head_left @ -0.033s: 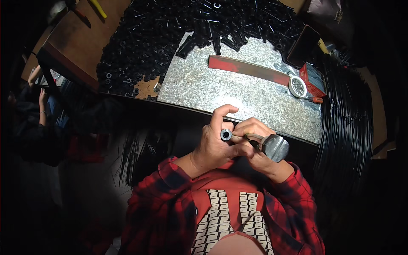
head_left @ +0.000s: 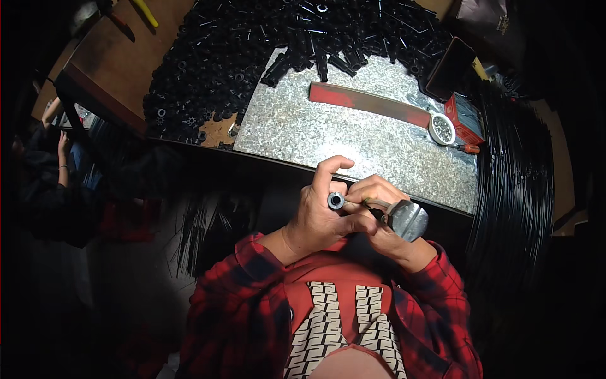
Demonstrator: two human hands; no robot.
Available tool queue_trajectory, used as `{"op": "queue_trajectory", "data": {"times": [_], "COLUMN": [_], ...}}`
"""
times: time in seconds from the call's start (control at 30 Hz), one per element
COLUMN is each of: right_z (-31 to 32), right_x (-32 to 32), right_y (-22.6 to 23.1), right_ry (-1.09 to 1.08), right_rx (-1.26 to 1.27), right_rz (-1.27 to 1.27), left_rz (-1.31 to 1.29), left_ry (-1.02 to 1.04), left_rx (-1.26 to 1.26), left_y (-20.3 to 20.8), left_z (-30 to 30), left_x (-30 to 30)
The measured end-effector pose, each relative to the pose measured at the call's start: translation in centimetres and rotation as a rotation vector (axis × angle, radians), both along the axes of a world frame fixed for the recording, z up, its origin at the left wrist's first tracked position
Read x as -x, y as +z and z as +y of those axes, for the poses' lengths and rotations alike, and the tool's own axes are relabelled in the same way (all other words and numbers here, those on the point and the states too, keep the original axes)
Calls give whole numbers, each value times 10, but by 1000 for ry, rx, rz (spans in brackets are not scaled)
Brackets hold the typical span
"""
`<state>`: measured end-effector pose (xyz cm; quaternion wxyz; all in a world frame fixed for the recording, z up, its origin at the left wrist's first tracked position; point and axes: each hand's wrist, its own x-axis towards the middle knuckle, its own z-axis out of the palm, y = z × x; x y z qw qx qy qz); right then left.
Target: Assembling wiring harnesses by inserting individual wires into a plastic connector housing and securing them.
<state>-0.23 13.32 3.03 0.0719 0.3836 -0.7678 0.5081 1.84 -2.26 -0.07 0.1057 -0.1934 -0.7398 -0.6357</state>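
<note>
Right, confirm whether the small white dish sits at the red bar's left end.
No, the white dish sits at the right end of the red bar.

The person wears a long-sleeved red-and-dark plaid shirt [head_left: 237, 316], open over a red garment [head_left: 341, 265] with cream panels [head_left: 324, 303] in a black, angular, interlocking pattern; the left hand [head_left: 312, 215] and right hand [head_left: 383, 239] are bare.

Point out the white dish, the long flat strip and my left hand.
White dish [head_left: 432, 131]: head view, on its rim.
Long flat strip [head_left: 369, 106]: head view, mid-length.
Left hand [head_left: 314, 213]: head view, middle of the hand.
</note>
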Motion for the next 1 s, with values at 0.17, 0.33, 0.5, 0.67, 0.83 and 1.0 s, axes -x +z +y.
{"op": "queue_trajectory", "data": {"times": [0.17,0.33,0.5,0.67,0.83,1.0], "right_z": [4,3,6,43,58,48], "right_x": [4,9,4,-1,-18,-23], "right_y": [0,4,18,31,49,38], "right_ry": [11,54,-78,-73,-176,-207], "right_rx": [-9,-23,-156,-335,-810,-807], "right_rz": [4,-168,-281,-114,220,426], "left_rz": [-54,-6,-72,-206,-159,-234], "left_ry": [-47,-59,-68,3,-3,-36], "left_rx": [-45,-65,-116,-241,-189,-334], "left_y": [2,-7,-6,-6,-9,-6], "left_z": [0,0,-11,-22,-33,-15], "left_x": [0,7,11,11,13,6]}}
